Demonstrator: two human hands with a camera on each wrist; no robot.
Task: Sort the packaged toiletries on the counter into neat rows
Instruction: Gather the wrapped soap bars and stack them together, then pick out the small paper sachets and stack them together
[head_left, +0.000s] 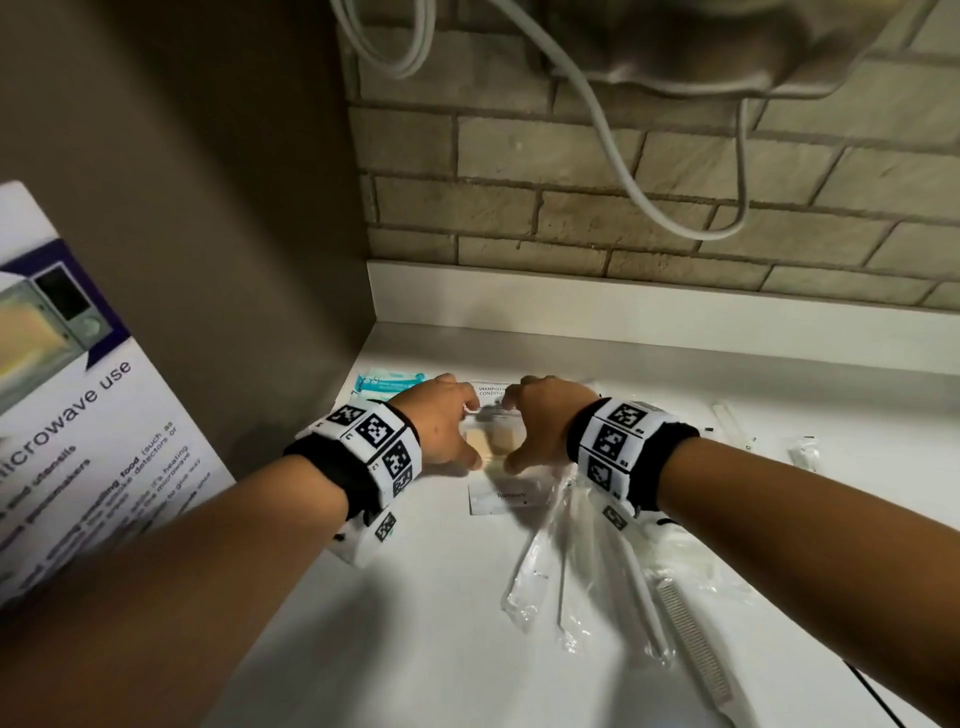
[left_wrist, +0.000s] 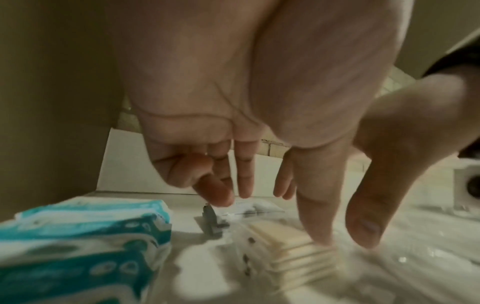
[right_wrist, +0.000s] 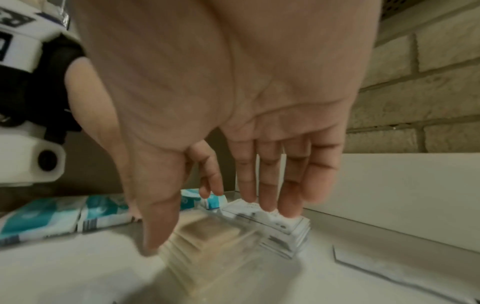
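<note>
A stack of clear packets with beige contents (head_left: 491, 441) lies on the white counter (head_left: 415, 597) near its back left corner. My left hand (head_left: 457, 431) and right hand (head_left: 530, 431) frame it from either side. Both thumbs touch its near edge and the straight fingers point down at its far side. In the left wrist view the forefinger (left_wrist: 317, 216) and thumb (left_wrist: 363, 222) touch the beige stack (left_wrist: 293, 259). In the right wrist view the fingertips (right_wrist: 272, 203) rest on the shampoo sachet stack (right_wrist: 285, 232) just behind the beige stack (right_wrist: 207, 236). A toothpaste packet (head_left: 506, 498) lies just in front.
Teal tissue packs (head_left: 387, 382) lie at the far left against a brown side panel (head_left: 234, 234). Bagged toothbrushes (head_left: 545, 571) and a comb (head_left: 696, 639) lie under my right forearm. Small wrapped items (head_left: 805, 452) sit at the right. A grey cable (head_left: 649, 208) hangs on the brick wall.
</note>
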